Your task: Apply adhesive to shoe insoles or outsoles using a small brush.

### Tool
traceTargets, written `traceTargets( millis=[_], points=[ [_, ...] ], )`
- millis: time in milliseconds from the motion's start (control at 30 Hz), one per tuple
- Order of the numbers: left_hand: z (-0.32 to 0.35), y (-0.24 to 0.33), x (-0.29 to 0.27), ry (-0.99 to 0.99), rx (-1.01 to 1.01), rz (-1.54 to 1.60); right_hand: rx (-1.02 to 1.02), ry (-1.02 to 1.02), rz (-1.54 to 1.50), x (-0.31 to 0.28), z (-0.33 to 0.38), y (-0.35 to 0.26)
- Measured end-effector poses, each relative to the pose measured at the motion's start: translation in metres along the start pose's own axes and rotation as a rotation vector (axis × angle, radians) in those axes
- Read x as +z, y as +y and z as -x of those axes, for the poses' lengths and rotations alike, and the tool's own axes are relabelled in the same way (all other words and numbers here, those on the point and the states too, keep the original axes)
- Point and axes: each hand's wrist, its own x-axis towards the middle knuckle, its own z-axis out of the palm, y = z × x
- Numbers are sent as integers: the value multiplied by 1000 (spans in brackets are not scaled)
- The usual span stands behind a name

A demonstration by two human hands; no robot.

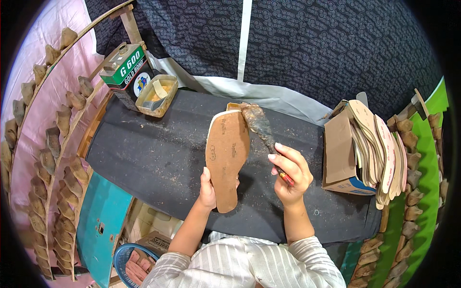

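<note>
Dark-covered worktable (158, 158) across the middle of the frame, crumbs scattered on it. Widest open stretch: left of centre; narrower strip between right hand (295, 175) and cardboard box (338, 151) at right. Flat sole pieces (386, 149) overhang the box's right side. Upper left edge taken by a metal can (126, 72) and, just beside it, a shallow tub (152, 111).

Brown sole (224, 158) at centre, held upright in the frame, rising above left hand (208, 192); that hand clasps its lower left edge, thumb on the near face. Right hand, lower right of the sole, pinches the handle of a brush (260, 126), its dark head at the sole's upper right edge.

Left fingers mostly hidden behind the sole. Brush contact with the sole: cannot tell. Tan strip behind the sole's top, mostly covered. Blue basket (118, 263) cut off at bottom.
</note>
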Motion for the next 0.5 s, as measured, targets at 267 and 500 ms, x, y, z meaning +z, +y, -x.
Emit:
traceTargets(
  millis=[267, 500],
  points=[
    [3, 5, 6, 80, -25, 37, -186, -93, -60, 7, 0, -6],
    [0, 0, -1, 25, 24, 49, -77, 7, 65, 0, -1, 5]
  ],
)
